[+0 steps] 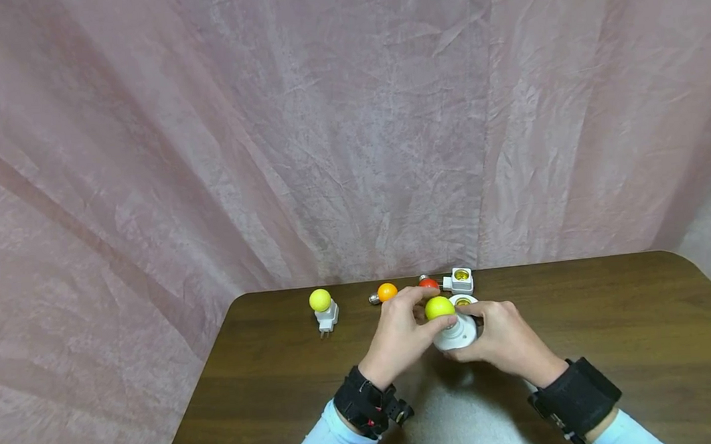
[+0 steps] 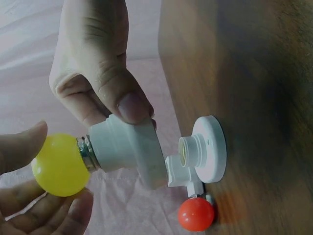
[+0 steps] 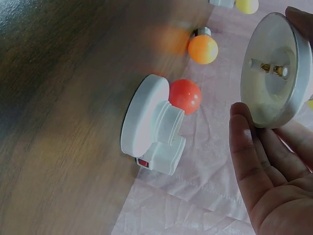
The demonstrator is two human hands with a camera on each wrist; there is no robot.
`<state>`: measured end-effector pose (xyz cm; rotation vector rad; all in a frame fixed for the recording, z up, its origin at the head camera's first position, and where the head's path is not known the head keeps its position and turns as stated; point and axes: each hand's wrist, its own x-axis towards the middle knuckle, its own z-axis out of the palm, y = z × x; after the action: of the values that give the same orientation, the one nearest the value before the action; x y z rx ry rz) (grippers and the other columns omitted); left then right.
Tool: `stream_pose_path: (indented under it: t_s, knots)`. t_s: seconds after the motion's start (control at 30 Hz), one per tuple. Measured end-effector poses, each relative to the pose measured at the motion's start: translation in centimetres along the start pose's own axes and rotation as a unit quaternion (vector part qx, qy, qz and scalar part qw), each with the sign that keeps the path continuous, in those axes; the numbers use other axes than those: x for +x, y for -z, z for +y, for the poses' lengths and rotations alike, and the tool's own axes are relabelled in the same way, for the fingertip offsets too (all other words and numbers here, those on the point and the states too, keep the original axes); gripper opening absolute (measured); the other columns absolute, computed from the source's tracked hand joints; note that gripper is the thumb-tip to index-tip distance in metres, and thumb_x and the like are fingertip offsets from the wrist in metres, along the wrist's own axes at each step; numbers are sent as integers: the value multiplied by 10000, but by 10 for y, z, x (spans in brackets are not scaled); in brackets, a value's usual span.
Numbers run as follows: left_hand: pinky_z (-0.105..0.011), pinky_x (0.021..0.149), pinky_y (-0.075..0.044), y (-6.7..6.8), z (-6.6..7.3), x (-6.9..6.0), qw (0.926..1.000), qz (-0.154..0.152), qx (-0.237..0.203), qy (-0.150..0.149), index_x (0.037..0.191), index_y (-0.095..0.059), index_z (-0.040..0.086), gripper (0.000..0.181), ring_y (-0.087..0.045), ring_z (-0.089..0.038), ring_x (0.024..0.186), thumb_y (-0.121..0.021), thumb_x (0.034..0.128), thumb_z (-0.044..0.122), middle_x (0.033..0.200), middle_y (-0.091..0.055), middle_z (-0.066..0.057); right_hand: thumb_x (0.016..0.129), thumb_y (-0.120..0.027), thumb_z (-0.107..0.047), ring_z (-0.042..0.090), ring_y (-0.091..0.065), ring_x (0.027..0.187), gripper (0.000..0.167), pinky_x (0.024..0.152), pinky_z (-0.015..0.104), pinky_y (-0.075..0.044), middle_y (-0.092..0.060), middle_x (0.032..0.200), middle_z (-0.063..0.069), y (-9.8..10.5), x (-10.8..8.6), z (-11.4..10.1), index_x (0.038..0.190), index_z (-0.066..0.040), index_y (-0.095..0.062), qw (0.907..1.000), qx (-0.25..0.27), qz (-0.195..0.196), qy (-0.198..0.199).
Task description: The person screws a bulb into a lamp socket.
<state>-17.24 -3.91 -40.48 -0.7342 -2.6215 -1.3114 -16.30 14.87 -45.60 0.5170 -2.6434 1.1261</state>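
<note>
Above the table, my left hand [image 1: 399,334] pinches a yellow bulb [image 2: 61,165] by its globe. My right hand [image 1: 503,338] grips a round white lamp holder [image 2: 139,156] by its base. The bulb's metal screw cap [image 2: 88,152] sits at the holder's mouth, with some thread still showing outside it. In the right wrist view, the holder's hollow underside shows brass contacts [image 3: 274,69]. A second white lamp holder [image 3: 142,122] stands on the table just behind my hands, its socket facing up.
A red bulb [image 1: 428,283] lies beside a white plug-in socket [image 1: 458,281] with a red switch, near the back edge. Left of them is an orange bulb [image 1: 387,291]. Farther left, another yellow bulb [image 1: 320,299] sits in a white plug adapter [image 1: 328,318]. A pink curtain [image 1: 358,148] hangs behind.
</note>
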Motion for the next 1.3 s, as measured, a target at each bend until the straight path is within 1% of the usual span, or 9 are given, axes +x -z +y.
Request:
stream_pose_path:
  t_s: [0.17,0.3,0.47,0.6,0.7,0.8,0.93,1.17,1.3]
  knots:
    - [-154,803,-507,4,-1,0,9985,-466,-64,-279,1163,-625,130,366,-580,-40,1000,-726,813,159,1149,-626,20,517,-889,-401,-3,-586,672,480,602,181,-492,-662,805,-155,2,1,-2,930,-276,-679,10000,7,-82,-42]
    - [-186,862,-493,5,-1,0,9966,-756,-145,-307,1232,-583,189,412,-559,-27,1059,-701,838,174,1221,-603,55,534,-884,-397,-4,-583,678,459,605,180,-496,-651,816,-171,2,0,-2,925,-302,-662,9999,88,-119,-56]
    - [-181,816,-514,-1,-2,0,9975,-527,-459,-124,1219,-584,219,424,-592,-10,982,-714,823,297,1182,-617,71,526,-890,-395,1,-573,668,446,594,180,-482,-631,795,-195,0,-2,-1,891,-358,-635,9999,167,-17,-15]
    - [-159,742,-527,-6,-2,1,9980,-135,-609,-95,1164,-616,181,377,-618,-35,913,-727,812,258,1115,-637,2,504,-896,-406,-3,-569,665,479,601,190,-477,-627,794,-214,-1,-2,-1,910,-373,-643,9999,104,90,-4]
    - [-175,688,-537,-6,-2,1,9989,148,-447,-8,1131,-628,164,385,-622,-49,827,-758,781,261,1052,-629,-9,502,-898,-396,-3,-580,681,503,610,205,-490,-642,818,-202,-1,-1,0,943,-339,-664,9999,94,107,-32]
    - [-183,620,-528,-4,-1,0,9992,257,-283,143,1094,-640,150,395,-603,-45,715,-779,754,297,974,-613,23,502,-900,-389,3,-589,703,530,620,219,-501,-660,846,-171,0,0,0,975,-289,-681,9999,77,87,-49]
    - [-168,596,-514,-1,-1,0,9995,113,-250,163,1067,-655,135,365,-590,-31,672,-776,758,287,950,-629,38,506,-898,-395,11,-598,724,566,630,235,-514,-679,875,-130,1,-1,0,1008,-240,-691,10000,66,40,-58]
    - [-168,787,-514,3,0,0,9985,-460,-247,-176,1186,-618,157,377,-582,-33,985,-718,823,179,1155,-624,36,520,-896,-378,37,-612,737,563,636,271,-536,-690,893,-102,2,-1,1,1016,-209,-692,9998,183,16,-52]
    - [-175,806,-512,1,1,1,9978,-526,-379,-145,1195,-612,189,376,-585,-23,994,-706,835,238,1154,-622,64,517,-893,-402,42,-603,714,546,619,245,-520,-679,857,-128,2,-1,1,996,-243,-685,9998,168,46,-71]
